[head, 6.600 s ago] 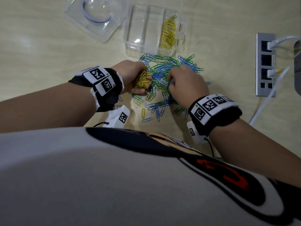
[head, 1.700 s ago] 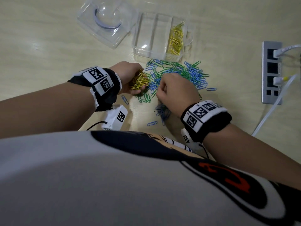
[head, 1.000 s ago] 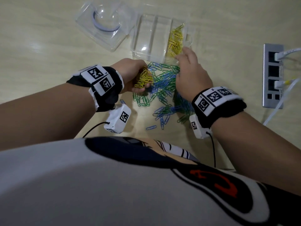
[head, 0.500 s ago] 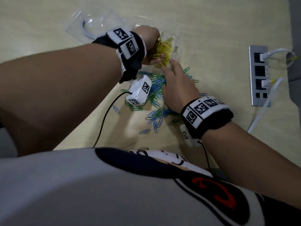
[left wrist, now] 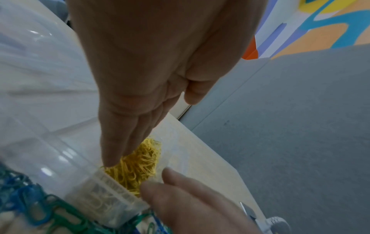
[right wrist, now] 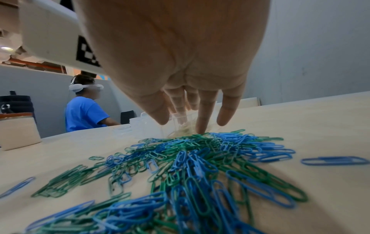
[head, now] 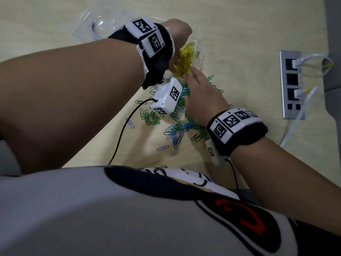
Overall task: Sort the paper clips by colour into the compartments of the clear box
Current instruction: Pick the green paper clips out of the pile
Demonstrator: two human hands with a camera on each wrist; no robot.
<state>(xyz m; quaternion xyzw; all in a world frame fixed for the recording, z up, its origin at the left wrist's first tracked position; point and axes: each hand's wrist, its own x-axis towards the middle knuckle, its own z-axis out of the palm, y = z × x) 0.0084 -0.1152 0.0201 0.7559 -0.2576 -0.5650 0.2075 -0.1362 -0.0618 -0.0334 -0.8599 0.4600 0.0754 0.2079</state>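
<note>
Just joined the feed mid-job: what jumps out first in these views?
The bright heap of yellow paper clips in the end compartment of the clear plastic box, with the left hand open over it. Next, the tangled pile of blue and green paper clips on the pale wooden table, beneath the open right hand.

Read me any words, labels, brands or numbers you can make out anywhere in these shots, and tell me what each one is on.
No text reads for certain.
Left wristband: black-and-white square code markers; the tiny characters at their corners are too small to read.
Right wristband: the same kind of markers, with tiny unreadable characters.
White camera box: code markers only, no words.
Shirt: a red and black graphic, not legible as letters.
</note>
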